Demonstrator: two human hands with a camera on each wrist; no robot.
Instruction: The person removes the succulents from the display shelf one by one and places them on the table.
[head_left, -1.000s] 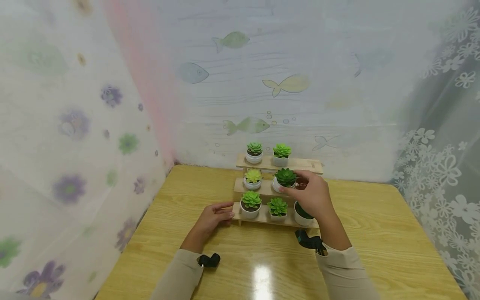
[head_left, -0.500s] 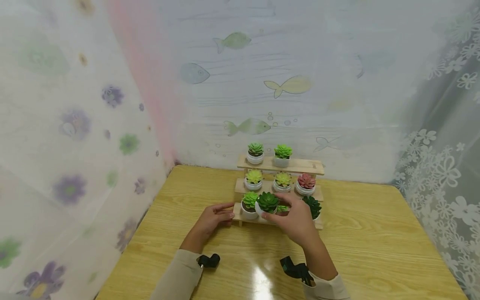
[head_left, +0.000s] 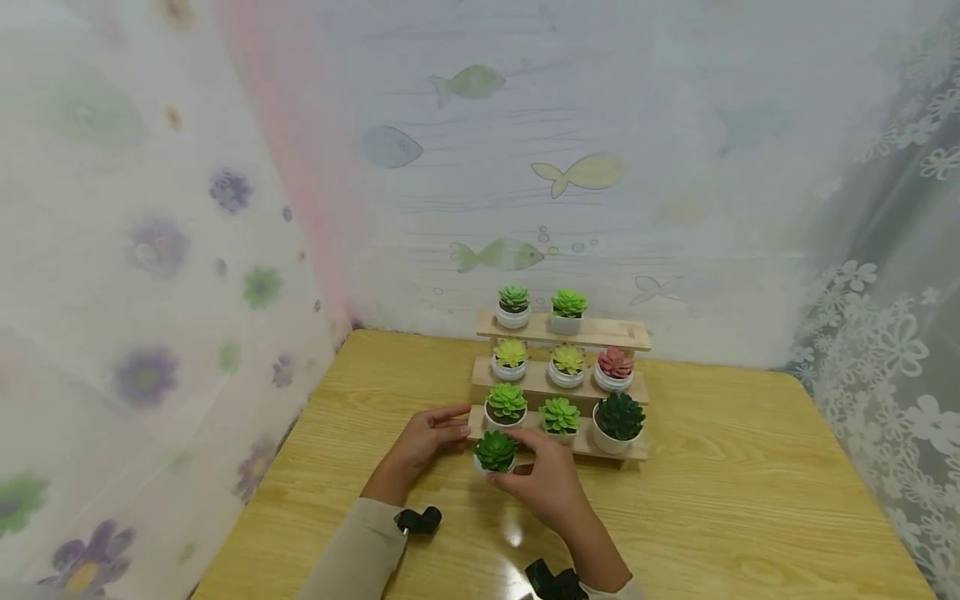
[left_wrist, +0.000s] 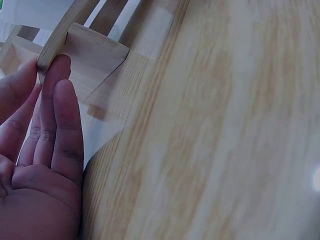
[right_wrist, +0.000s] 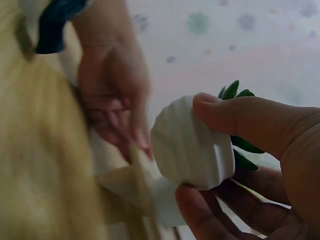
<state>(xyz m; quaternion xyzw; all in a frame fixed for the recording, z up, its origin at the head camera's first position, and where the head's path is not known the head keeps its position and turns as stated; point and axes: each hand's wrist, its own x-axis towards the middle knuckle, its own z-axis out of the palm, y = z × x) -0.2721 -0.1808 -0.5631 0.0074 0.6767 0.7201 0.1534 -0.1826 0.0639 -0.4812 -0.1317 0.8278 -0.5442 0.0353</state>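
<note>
My right hand [head_left: 546,479] grips a potted succulent [head_left: 496,452] with dark green leaves, thumb and fingers round its pot. The right wrist view shows that white ribbed pot [right_wrist: 187,145] tilted. It is held in front of the lowest step's left part. My left hand [head_left: 420,442] pinches the left end of a three-step wooden plant stand [head_left: 480,422]. In the left wrist view, the thumb and fingertips meet on the edge of its board [left_wrist: 55,42].
Two green succulents stand on the top step [head_left: 611,332]. Two yellow-green ones and a red succulent [head_left: 615,364] line the middle step. Below them are two light green plants and a dark green one [head_left: 619,417]. A wood-grain table [head_left: 720,467] lies beneath, with patterned curtains behind.
My right hand has carried the dark green succulent from the middle step down, left and toward the camera, uncovering the plants behind it. The left hand stays at the stand's end.
</note>
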